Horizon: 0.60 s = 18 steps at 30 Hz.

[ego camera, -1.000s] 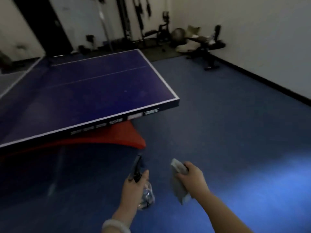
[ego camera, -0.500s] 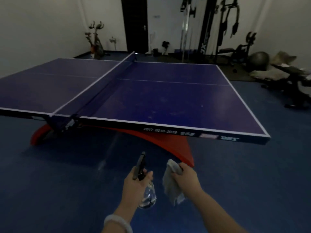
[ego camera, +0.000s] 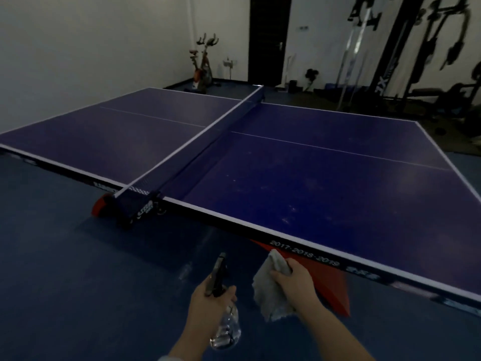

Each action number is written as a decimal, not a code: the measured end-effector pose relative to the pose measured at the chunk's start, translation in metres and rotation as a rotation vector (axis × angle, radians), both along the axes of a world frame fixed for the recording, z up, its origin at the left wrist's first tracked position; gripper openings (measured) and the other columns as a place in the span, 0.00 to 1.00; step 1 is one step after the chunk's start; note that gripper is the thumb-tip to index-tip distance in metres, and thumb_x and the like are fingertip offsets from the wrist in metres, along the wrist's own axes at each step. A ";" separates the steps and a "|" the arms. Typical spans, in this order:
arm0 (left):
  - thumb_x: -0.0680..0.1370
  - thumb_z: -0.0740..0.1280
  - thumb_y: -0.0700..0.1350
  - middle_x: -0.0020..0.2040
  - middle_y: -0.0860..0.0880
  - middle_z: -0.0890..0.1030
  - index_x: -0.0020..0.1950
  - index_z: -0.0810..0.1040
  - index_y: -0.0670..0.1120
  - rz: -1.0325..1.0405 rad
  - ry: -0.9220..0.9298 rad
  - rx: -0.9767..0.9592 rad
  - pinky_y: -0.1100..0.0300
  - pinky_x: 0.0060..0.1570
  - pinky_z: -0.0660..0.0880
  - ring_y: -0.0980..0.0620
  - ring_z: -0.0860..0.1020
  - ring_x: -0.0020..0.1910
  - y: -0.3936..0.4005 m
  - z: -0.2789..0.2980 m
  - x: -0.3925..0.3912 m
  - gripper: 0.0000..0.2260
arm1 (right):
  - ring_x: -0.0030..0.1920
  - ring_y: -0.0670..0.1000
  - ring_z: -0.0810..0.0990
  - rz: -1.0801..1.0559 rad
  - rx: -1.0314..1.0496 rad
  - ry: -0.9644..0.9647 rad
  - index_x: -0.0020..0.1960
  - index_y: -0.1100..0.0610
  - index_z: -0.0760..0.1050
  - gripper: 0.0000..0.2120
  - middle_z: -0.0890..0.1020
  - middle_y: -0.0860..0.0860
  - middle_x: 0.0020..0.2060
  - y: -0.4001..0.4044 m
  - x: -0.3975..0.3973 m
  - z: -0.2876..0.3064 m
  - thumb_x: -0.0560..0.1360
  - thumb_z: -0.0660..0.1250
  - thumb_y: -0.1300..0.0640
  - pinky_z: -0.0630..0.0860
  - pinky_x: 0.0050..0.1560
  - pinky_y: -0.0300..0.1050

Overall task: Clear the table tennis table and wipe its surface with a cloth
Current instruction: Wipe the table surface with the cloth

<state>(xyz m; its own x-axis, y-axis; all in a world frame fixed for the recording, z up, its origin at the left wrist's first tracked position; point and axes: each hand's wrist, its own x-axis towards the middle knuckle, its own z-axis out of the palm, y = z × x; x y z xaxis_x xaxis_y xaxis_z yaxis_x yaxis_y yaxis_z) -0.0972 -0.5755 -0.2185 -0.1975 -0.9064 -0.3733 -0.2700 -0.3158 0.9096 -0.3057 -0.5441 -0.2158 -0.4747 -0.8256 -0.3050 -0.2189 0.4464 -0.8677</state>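
1. The left hand (ego camera: 208, 306) grips the neck of a clear spray bottle (ego camera: 226, 329), fingers curled round it just under the dark trigger head (ego camera: 217, 274), which sticks up past the knuckles
2. The bottle's clear body hangs below that hand, tilted, over the blue floor (ego camera: 65, 269)
3. The right hand (ego camera: 294, 285) is just beside the left one, apart from it, and holds a pale grey cloth (ego camera: 268, 295) bunched in curled fingers and thumb
4. One end of the cloth pokes up above the right hand's fingers; the rest droops below the palm, towards the left hand
5. The bench (ego camera: 312, 183), a dark blue table tennis top with white edge lines, lies ahead of both hands; its near edge runs just above and to the right of the right hand, not touching it
6. Faint pale specks and smears show on the bench surface ahead of the right hand
7. The net (ego camera: 197, 142) crosses the bench ahead and to the left of the left hand, its clamp post (ego camera: 140, 207) at the near edge
8. A red base (ego camera: 330, 282) shows under the bench, right behind the right hand and cloth
9. Far beyond the hands stand an exercise bike (ego camera: 203, 66), a dark door (ego camera: 268, 40) and a gym rack (ego camera: 416, 53), blurred
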 end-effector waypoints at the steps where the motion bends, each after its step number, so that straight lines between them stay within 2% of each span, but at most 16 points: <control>1: 0.75 0.73 0.43 0.31 0.50 0.82 0.48 0.79 0.41 0.020 -0.004 -0.007 0.68 0.31 0.73 0.58 0.79 0.29 -0.016 0.002 -0.003 0.07 | 0.40 0.46 0.78 0.022 -0.009 -0.018 0.47 0.57 0.77 0.02 0.81 0.52 0.42 -0.021 -0.006 0.000 0.76 0.68 0.59 0.71 0.37 0.36; 3: 0.74 0.73 0.42 0.30 0.50 0.81 0.47 0.78 0.40 0.052 -0.016 -0.027 0.70 0.29 0.72 0.59 0.79 0.28 -0.047 0.006 -0.006 0.07 | 0.40 0.44 0.78 0.079 -0.018 -0.054 0.47 0.56 0.76 0.01 0.81 0.50 0.42 -0.062 -0.017 0.001 0.77 0.68 0.59 0.69 0.35 0.34; 6: 0.74 0.73 0.41 0.33 0.47 0.82 0.51 0.79 0.43 0.109 -0.029 -0.007 0.65 0.33 0.74 0.55 0.81 0.32 -0.086 0.013 -0.005 0.08 | 0.41 0.43 0.78 0.165 -0.018 -0.083 0.48 0.53 0.76 0.01 0.80 0.49 0.42 -0.118 -0.025 0.004 0.77 0.68 0.58 0.69 0.34 0.33; 12: 0.73 0.74 0.45 0.35 0.46 0.83 0.53 0.79 0.55 0.294 -0.015 -0.005 0.60 0.36 0.77 0.52 0.81 0.34 -0.138 0.006 0.005 0.11 | 0.46 0.49 0.79 0.311 0.057 -0.219 0.50 0.53 0.76 0.04 0.81 0.52 0.48 -0.217 -0.008 0.008 0.80 0.63 0.54 0.75 0.42 0.43; 15: 0.74 0.73 0.44 0.37 0.45 0.83 0.54 0.79 0.50 0.305 -0.004 0.002 0.56 0.40 0.77 0.52 0.80 0.35 -0.175 0.002 0.020 0.09 | 0.49 0.49 0.79 0.368 0.104 -0.269 0.53 0.53 0.76 0.06 0.81 0.54 0.52 -0.264 0.008 0.004 0.80 0.61 0.58 0.77 0.51 0.47; 18: 0.75 0.72 0.42 0.37 0.47 0.84 0.56 0.78 0.53 0.292 0.015 -0.002 0.57 0.40 0.77 0.52 0.81 0.36 -0.225 -0.004 0.040 0.12 | 0.55 0.54 0.79 0.375 0.204 -0.408 0.57 0.50 0.77 0.07 0.80 0.52 0.55 -0.309 0.028 -0.001 0.80 0.63 0.55 0.77 0.60 0.56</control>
<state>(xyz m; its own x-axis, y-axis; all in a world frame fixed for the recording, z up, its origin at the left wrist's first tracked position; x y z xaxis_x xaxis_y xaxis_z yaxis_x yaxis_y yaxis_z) -0.0576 -0.8005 -0.2224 0.0670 -0.9266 -0.3701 -0.1547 -0.3761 0.9136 -0.2781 -0.8527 -0.2171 0.0276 -0.8200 -0.5718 -0.0606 0.5695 -0.8197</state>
